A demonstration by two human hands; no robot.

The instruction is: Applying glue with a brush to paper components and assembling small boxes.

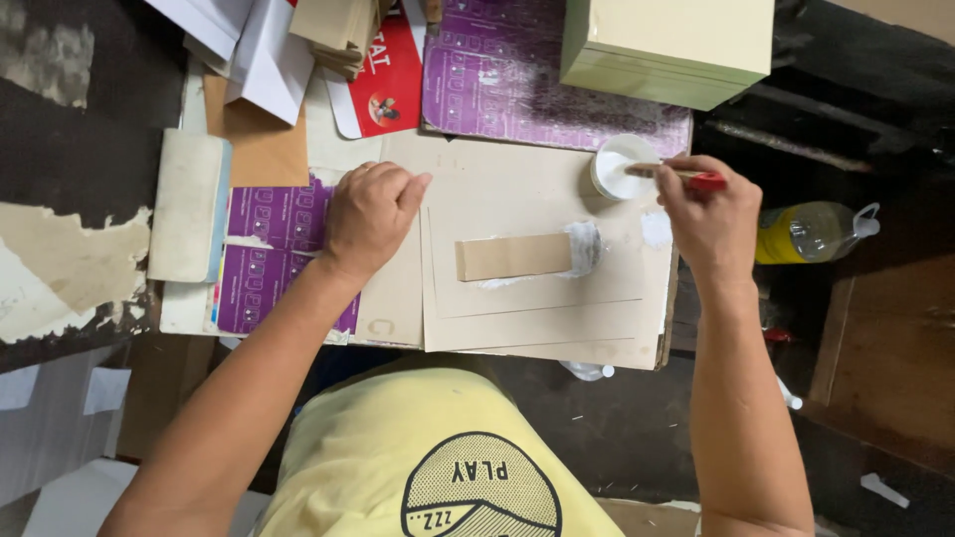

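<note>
Fingers of the right hand point(708, 221) pinch a red-handled brush point(686, 176) over a round white glue pot point(619, 167); left hand point(370, 214) rests fisted, empty, on cardboard point(517, 318).

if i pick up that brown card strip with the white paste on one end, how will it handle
The brown card strip lies flat and thin, so probably light and bendy. Its right end is smeared with white paste, so likely sticky and may cling to the board beneath.
</note>
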